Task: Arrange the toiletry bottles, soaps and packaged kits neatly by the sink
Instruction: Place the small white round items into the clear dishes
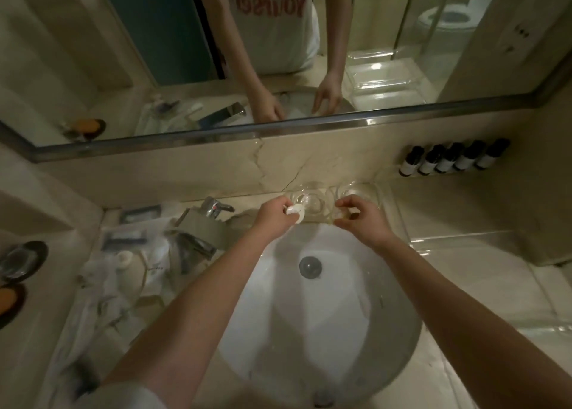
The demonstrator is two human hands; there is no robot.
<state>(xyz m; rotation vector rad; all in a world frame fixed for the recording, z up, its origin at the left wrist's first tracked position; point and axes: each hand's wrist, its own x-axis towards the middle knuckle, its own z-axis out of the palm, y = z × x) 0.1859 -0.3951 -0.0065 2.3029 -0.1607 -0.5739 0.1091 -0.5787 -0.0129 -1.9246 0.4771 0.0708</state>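
Observation:
My left hand (274, 215) grips a small round white soap (295, 212) just behind the sink's far rim. My right hand (360, 218) curls its fingers around a clear glass (346, 205) that stands beside a second clear glass (305, 201) on a transparent tray (383, 198). Several dark toiletry bottles (453, 160) with white labels stand in a row against the back wall at the right. Packaged kits (140, 215) and plastic wrappers (123, 263) lie heaped left of the faucet.
The white sink (325, 315) fills the middle, its drain at the centre. A chrome faucet (213, 210) stands at its left. Dark dishes (21, 261), one with an orange soap (6, 298), sit at the far left. A mirror (278, 52) runs along the back wall.

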